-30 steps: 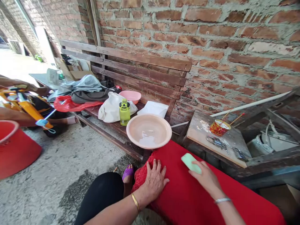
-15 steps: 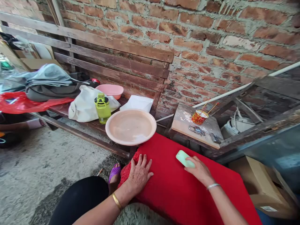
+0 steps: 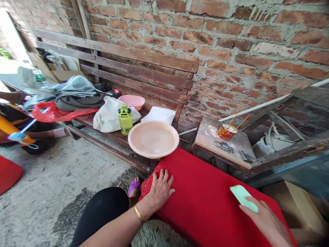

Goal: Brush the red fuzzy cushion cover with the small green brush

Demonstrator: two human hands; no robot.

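Note:
A red cloth lies spread over a flat surface in front of me, with a lacy edge at its left. My left hand rests on the cloth near that edge, fingers spread and holding nothing. Toward the right side of the cloth, my right hand grips a mint-green scrubbing brush by its smooth, rounded back; any bristles underneath are hidden. Just beyond my left hand stands a wide, pale pink basin with what looks like water in it, at the end of the bench.
A wooden bench holds a green bottle, a white bag, a pink bowl and piled clothes. Right of the basin, a board carries a patterned paper cup and a padlock. A cardboard box is at the right.
My right hand has slid the brush across the cloth toward the right and nearer to me. My left hand stays on the cloth. The view has turned somewhat left.

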